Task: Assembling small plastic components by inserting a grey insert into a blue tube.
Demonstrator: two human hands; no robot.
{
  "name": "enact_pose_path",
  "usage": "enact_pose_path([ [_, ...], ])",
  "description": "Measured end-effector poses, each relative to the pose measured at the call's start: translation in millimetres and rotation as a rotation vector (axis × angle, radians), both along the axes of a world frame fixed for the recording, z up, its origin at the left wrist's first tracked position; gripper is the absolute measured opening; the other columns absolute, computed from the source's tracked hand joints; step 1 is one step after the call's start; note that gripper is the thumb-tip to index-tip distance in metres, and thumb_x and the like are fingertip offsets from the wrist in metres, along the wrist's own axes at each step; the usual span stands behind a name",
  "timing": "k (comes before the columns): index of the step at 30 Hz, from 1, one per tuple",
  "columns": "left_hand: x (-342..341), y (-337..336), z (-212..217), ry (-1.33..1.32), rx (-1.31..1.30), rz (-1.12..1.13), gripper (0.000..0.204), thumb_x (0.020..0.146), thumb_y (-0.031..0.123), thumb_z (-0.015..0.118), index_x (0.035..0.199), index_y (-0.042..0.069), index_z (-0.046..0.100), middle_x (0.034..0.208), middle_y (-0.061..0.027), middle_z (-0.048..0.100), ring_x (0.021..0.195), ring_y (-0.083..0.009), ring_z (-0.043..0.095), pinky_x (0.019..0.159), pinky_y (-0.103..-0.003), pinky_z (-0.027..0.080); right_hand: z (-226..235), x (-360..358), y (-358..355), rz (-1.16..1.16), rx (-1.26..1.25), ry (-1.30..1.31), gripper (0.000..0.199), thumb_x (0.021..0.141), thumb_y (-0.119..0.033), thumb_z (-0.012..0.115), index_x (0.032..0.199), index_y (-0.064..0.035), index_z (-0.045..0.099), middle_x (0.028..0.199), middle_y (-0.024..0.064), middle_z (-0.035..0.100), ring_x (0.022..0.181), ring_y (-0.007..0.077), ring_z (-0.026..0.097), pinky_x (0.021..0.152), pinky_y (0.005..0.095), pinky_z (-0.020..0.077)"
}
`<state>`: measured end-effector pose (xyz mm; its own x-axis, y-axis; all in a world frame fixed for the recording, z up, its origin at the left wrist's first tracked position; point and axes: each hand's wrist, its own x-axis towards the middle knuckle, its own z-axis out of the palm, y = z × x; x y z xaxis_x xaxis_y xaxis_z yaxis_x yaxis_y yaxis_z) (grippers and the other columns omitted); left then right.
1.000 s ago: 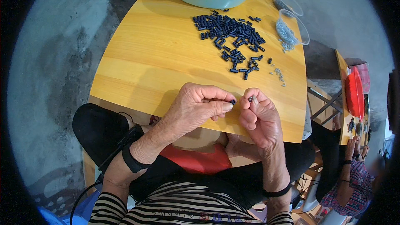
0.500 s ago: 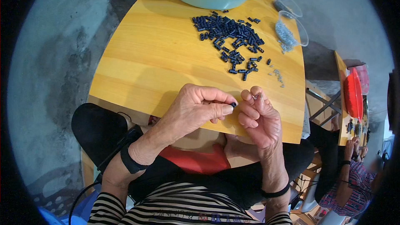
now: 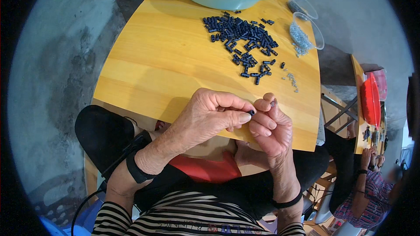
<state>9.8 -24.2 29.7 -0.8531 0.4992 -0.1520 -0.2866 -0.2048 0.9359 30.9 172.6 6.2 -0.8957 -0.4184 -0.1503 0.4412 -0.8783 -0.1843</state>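
My left hand (image 3: pixel 205 112) is closed in a pinch near the table's front edge. Between its thumb and forefinger pokes the end of a short black plastic tube (image 3: pixel 251 112). Beside it, almost touching, my right hand (image 3: pixel 274 126) has its fingers curled and pinches a tiny silvery metal piece (image 3: pixel 272 103), too small to make out clearly. Beyond both hands lies a heap of black tubes (image 3: pixel 247 35) with holes in their sides. Several small metal pieces (image 3: pixel 292 81) lie scattered right of the heap.
A light-blue basin (image 3: pixel 218 1) full of black tubes stands at the yellow table's (image 3: pixel 148 61) far edge. Two clear plastic tubs (image 3: pixel 321 39) sit at the far right, one tipped with metal pieces spilling out. Another person (image 3: pixel 367 192) works at a table with a red basin (image 3: pixel 370 100).
My left hand has moved slightly right with the black tube, closing the gap to my right hand. The right hand's fingers have shifted a little.
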Motion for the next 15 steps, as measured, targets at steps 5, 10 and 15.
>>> enact_pose_path([
  [5,1,0,1,-0.013,0.012,-0.008,0.018,0.086,0.007,0.069,0.101,-0.003,0.069,0.087,-0.0045,0.068,0.077,-0.0075,0.062,0.07,-0.021,0.051,-1,1,0,0.014,-0.031,0.006,0.016,0.094,-0.01,0.057,0.108,-0.0033,0.055,0.091,0.0053,0.053,0.056,0.0063,0.039,0.048,0.0206,0.0351],
  [10,1,0,3,0.001,0.017,-0.005,0.019,0.086,0.006,0.068,0.102,-0.003,0.069,0.089,-0.0045,0.069,0.08,-0.0074,0.063,0.072,-0.021,0.051,1,2,-4,-0.029,0.154,0.047,0.015,0.092,-0.012,0.06,0.104,-0.0032,0.058,0.09,0.0045,0.056,0.055,0.0056,0.037,0.048,0.02,0.033],
  [15,1,0,3,-0.013,0.063,-0.016,0.019,0.086,0.004,0.067,0.104,-0.003,0.069,0.09,-0.0045,0.069,0.081,-0.0076,0.063,0.072,-0.02,0.051,8,6,-12,-0.129,0.462,0.114,0.016,0.089,-0.014,0.065,0.1,-0.0027,0.063,0.085,0.0022,0.058,0.056,0.0055,0.037,0.048,0.02,0.0317],
])
